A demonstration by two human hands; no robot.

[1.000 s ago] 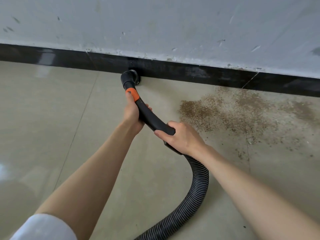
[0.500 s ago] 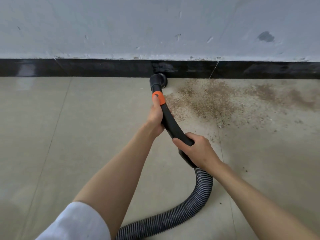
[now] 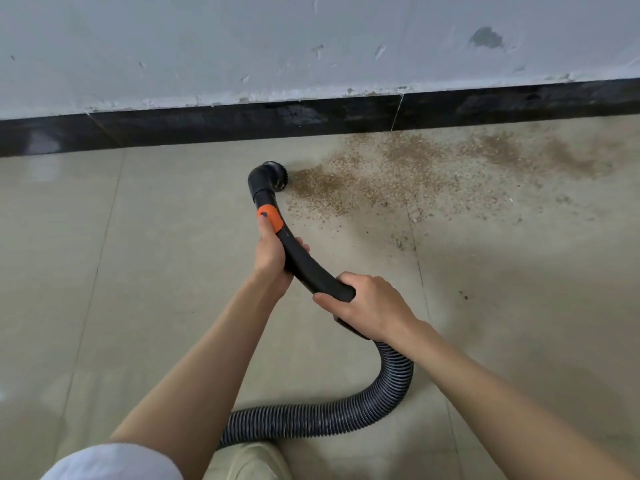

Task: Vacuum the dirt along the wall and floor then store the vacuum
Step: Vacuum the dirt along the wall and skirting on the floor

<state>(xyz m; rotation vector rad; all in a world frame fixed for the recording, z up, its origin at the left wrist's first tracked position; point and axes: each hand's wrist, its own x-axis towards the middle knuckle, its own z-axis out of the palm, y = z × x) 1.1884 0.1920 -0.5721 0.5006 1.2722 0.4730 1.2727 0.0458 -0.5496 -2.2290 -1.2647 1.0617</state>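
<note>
A black curved vacuum wand [image 3: 304,265] with an orange collar [image 3: 269,216] ends in a round brush nozzle [image 3: 273,174] resting on the floor, a short way out from the skirting. My left hand [image 3: 272,258] grips the wand just below the orange collar. My right hand [image 3: 367,303] grips the wand's lower end where the ribbed black hose [image 3: 346,414] begins. Brown dirt [image 3: 374,178] is spread over the floor right of the nozzle, its left edge touching the brush, and runs along the wall to the right.
A black skirting board [image 3: 242,123] runs along the foot of the scuffed grey wall [image 3: 277,46]. The floor is beige tile [image 3: 138,271]. The hose loops back toward my knee [image 3: 249,462] at the bottom edge. The vacuum body is out of view.
The nozzle has come away from the skirting and back onto the open floor, at the left edge of the dirt patch. Both hands keep their grip on the wand.
</note>
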